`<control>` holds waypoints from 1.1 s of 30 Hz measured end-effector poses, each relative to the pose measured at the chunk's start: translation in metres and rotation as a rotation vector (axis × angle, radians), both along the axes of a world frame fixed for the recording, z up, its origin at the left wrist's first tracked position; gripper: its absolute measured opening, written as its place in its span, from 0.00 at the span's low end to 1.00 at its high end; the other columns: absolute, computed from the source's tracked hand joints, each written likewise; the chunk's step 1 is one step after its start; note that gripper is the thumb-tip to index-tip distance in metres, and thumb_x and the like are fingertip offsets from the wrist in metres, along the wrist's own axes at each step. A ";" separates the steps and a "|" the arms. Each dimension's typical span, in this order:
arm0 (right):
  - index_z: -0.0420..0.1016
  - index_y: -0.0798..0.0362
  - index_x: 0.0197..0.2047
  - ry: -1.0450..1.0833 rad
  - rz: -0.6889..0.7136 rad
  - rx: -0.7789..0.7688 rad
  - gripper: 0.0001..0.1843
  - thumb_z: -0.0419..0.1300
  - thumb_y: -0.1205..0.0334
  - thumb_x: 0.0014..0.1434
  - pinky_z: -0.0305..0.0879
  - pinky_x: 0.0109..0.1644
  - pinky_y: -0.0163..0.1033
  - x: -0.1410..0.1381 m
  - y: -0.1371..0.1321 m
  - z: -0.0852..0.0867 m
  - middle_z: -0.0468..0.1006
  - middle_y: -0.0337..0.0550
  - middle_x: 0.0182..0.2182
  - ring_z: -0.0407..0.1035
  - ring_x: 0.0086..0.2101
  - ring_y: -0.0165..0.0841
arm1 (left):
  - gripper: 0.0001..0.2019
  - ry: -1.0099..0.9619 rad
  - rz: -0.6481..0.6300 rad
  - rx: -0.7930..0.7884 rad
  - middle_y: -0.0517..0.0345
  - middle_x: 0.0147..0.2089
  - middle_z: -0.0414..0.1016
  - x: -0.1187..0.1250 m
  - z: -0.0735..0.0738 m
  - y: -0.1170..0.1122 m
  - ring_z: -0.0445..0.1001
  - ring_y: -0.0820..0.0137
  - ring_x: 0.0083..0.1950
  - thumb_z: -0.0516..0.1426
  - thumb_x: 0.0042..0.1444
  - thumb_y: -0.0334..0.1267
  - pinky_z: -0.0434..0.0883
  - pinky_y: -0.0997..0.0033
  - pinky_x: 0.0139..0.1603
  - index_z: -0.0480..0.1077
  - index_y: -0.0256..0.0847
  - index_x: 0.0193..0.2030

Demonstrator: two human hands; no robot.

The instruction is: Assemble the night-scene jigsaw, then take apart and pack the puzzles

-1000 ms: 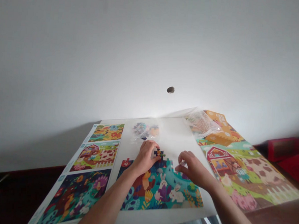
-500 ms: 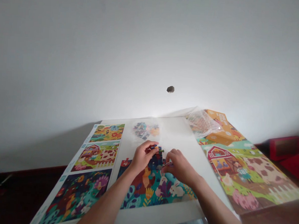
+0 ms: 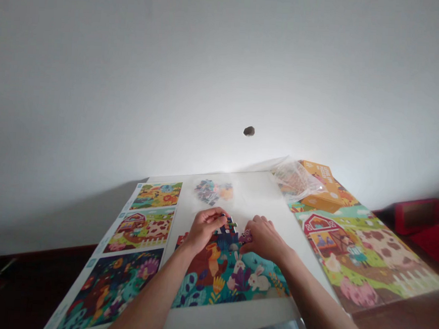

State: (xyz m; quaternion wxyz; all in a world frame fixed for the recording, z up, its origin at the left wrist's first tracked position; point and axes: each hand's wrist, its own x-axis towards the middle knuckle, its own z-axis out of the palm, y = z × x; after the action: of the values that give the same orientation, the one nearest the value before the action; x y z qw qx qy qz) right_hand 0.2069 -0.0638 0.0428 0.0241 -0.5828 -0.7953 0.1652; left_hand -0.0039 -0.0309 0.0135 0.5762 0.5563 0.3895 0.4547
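Note:
A partly assembled jigsaw puzzle (image 3: 231,279) with rabbits and a fox on teal and dark blue lies on the table in front of me. At its upper edge my left hand (image 3: 206,228) pinches dark blue puzzle pieces (image 3: 229,225); whether they are joined to the puzzle I cannot tell. To the right, my right hand (image 3: 262,240) is closed on a purple puzzle piece (image 3: 244,236) at the puzzle's upper right edge. Its fingertips partly cover that piece.
Behind my hands, loose pieces (image 3: 213,191) lie in or on clear plastic. A reference sheet (image 3: 135,231) with three pictures is on the left. At right are a finished-looking farm picture (image 3: 366,258), an orange box (image 3: 324,188) and a crumpled plastic bag (image 3: 296,181). A wall (image 3: 209,84) rises behind.
My left hand and its dark pieces have shifted slightly left and down. More of the purple piece shows at my right fingertips, and the right hand has moved a little upward.

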 end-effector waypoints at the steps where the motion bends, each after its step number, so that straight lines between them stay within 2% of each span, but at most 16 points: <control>1: 0.74 0.54 0.44 0.000 -0.004 -0.006 0.29 0.72 0.44 0.44 0.57 0.44 0.41 0.000 0.000 0.001 0.74 0.51 0.42 0.67 0.45 0.46 | 0.12 0.056 -0.057 0.026 0.58 0.31 0.73 0.000 0.001 0.000 0.70 0.72 0.32 0.62 0.54 0.44 0.67 0.74 0.35 0.74 0.36 0.36; 4: 0.73 0.53 0.45 0.025 -0.002 -0.029 0.28 0.71 0.47 0.46 0.57 0.43 0.40 -0.001 -0.003 0.001 0.75 0.49 0.41 0.70 0.43 0.43 | 0.10 0.277 -0.201 0.181 0.54 0.36 0.74 0.003 0.007 -0.003 0.72 0.69 0.38 0.60 0.57 0.42 0.67 0.72 0.40 0.74 0.36 0.33; 8: 0.71 0.52 0.50 0.136 -0.036 -0.027 0.32 0.72 0.49 0.44 0.57 0.43 0.39 0.001 -0.005 -0.002 0.76 0.47 0.41 0.70 0.43 0.42 | 0.06 0.533 -0.284 0.384 0.53 0.41 0.74 0.008 0.010 -0.009 0.71 0.65 0.45 0.60 0.56 0.38 0.67 0.68 0.47 0.74 0.40 0.38; 11: 0.76 0.52 0.40 0.201 -0.071 -0.078 0.22 0.72 0.51 0.43 0.57 0.37 0.36 0.003 -0.004 -0.005 0.77 0.44 0.37 0.71 0.38 0.39 | 0.08 0.619 -0.327 0.453 0.53 0.42 0.73 0.007 0.010 -0.012 0.70 0.65 0.47 0.61 0.54 0.36 0.66 0.67 0.49 0.72 0.41 0.41; 13: 0.77 0.52 0.33 0.266 -0.104 -0.073 0.15 0.71 0.54 0.44 0.56 0.35 0.35 0.005 -0.003 -0.004 0.77 0.43 0.33 0.71 0.35 0.36 | 0.09 0.651 -0.335 0.444 0.55 0.42 0.72 0.006 0.010 -0.013 0.70 0.65 0.45 0.63 0.52 0.36 0.67 0.68 0.47 0.72 0.41 0.40; 15: 0.77 0.52 0.32 0.359 -0.165 -0.034 0.11 0.70 0.57 0.46 0.56 0.34 0.34 0.006 -0.004 0.000 0.77 0.41 0.32 0.71 0.34 0.34 | 0.09 0.656 -0.330 0.394 0.57 0.39 0.73 0.004 0.010 -0.012 0.70 0.67 0.42 0.63 0.52 0.36 0.67 0.69 0.44 0.71 0.40 0.39; 18: 0.76 0.52 0.33 0.504 -0.266 -0.047 0.10 0.68 0.57 0.49 0.57 0.32 0.33 0.010 -0.008 0.012 0.77 0.38 0.28 0.70 0.31 0.32 | 0.08 0.576 -0.294 0.281 0.59 0.35 0.73 0.004 0.007 -0.012 0.70 0.71 0.36 0.63 0.53 0.38 0.67 0.72 0.39 0.70 0.39 0.38; 20: 0.75 0.52 0.34 0.558 -0.241 -0.115 0.11 0.67 0.54 0.50 0.58 0.31 0.33 0.011 -0.016 0.020 0.76 0.36 0.26 0.69 0.29 0.32 | 0.10 0.487 -0.241 0.227 0.60 0.35 0.73 0.004 0.004 -0.010 0.71 0.71 0.36 0.63 0.54 0.39 0.67 0.73 0.38 0.69 0.39 0.39; 22: 0.75 0.52 0.34 0.508 -0.132 -0.145 0.13 0.69 0.54 0.49 0.60 0.35 0.34 0.009 -0.027 0.025 0.76 0.38 0.29 0.70 0.33 0.33 | 0.14 0.402 -0.173 0.206 0.59 0.38 0.73 0.004 0.001 -0.009 0.72 0.71 0.38 0.63 0.53 0.39 0.68 0.72 0.41 0.69 0.40 0.45; 25: 0.76 0.54 0.35 0.250 -0.021 -0.072 0.16 0.71 0.55 0.46 0.62 0.43 0.40 -0.002 -0.045 0.022 0.74 0.48 0.41 0.68 0.42 0.41 | 0.22 0.360 -0.116 0.200 0.56 0.43 0.74 0.004 -0.001 -0.006 0.73 0.69 0.42 0.64 0.51 0.39 0.69 0.70 0.47 0.68 0.41 0.53; 28: 0.74 0.57 0.43 0.031 -0.018 0.009 0.21 0.71 0.60 0.47 0.62 0.45 0.44 -0.014 -0.056 0.015 0.72 0.54 0.44 0.67 0.44 0.46 | 0.12 0.424 -0.132 0.242 0.55 0.43 0.76 0.005 0.002 -0.005 0.73 0.67 0.45 0.62 0.54 0.38 0.68 0.69 0.50 0.74 0.40 0.46; 31: 0.70 0.59 0.50 0.018 -0.016 0.006 0.28 0.71 0.61 0.48 0.61 0.47 0.45 -0.018 -0.056 0.010 0.73 0.53 0.42 0.67 0.44 0.46 | 0.06 0.466 -0.139 0.290 0.55 0.41 0.77 0.007 0.004 -0.005 0.74 0.67 0.45 0.61 0.55 0.37 0.68 0.69 0.49 0.76 0.39 0.39; 33: 0.71 0.57 0.48 0.042 0.000 -0.017 0.26 0.70 0.58 0.48 0.60 0.47 0.44 -0.016 -0.053 0.008 0.73 0.51 0.41 0.67 0.44 0.46 | 0.06 0.476 -0.140 0.290 0.55 0.41 0.77 0.008 0.004 -0.005 0.74 0.66 0.44 0.61 0.55 0.37 0.68 0.70 0.48 0.76 0.39 0.39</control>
State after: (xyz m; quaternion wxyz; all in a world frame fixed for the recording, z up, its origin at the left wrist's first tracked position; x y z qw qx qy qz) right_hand 0.1914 -0.1172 0.0505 0.0357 -0.5795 -0.7932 0.1839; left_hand 0.0040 -0.0355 0.0177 0.4130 0.7497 0.4054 0.3212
